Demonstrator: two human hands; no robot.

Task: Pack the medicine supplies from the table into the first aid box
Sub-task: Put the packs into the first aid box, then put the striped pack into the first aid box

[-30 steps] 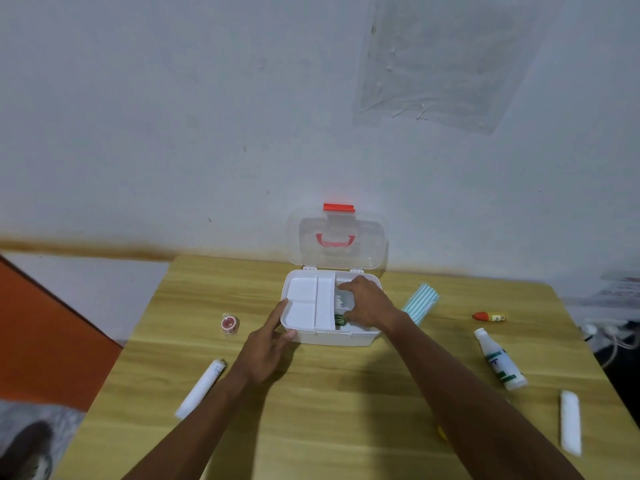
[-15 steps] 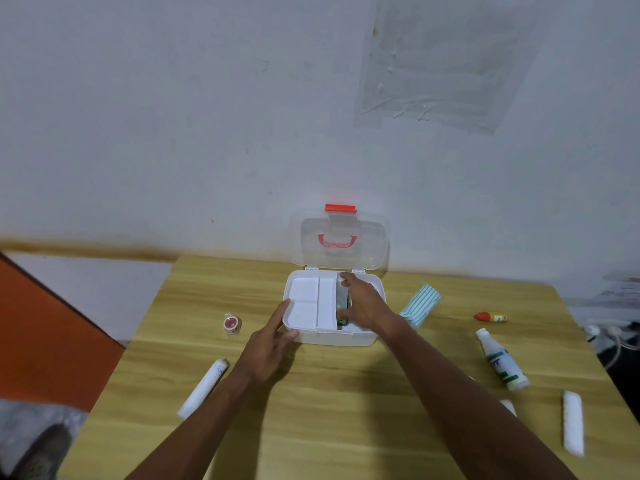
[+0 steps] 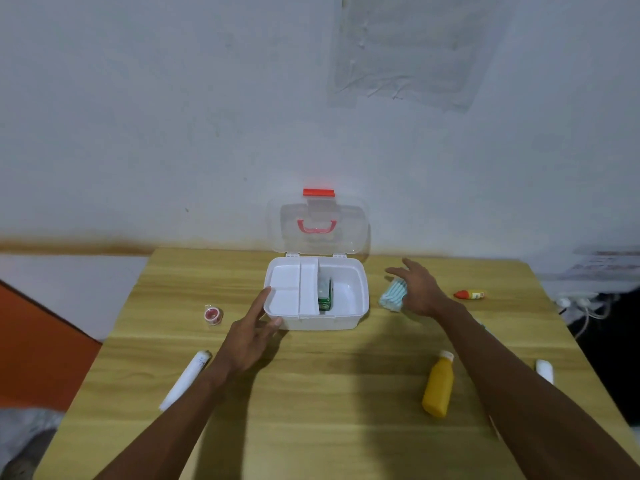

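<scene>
Wooden tabletop (image 3: 311, 427) carries the open first aid box (image 3: 349, 320) holding one green carton (image 3: 325, 299); the left hand (image 3: 249, 337) touches its rim straight-fingered, the right hand (image 3: 420, 289) spreads open over the face masks (image 3: 393, 296), and the yellow bottle (image 3: 438, 386) and tape roll (image 3: 212, 314) lie unpacked.

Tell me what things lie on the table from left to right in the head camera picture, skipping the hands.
long white roll → small tape roll → open first aid box → stack of blue face masks → yellow bottle → little red and yellow tube → short white roll
</scene>
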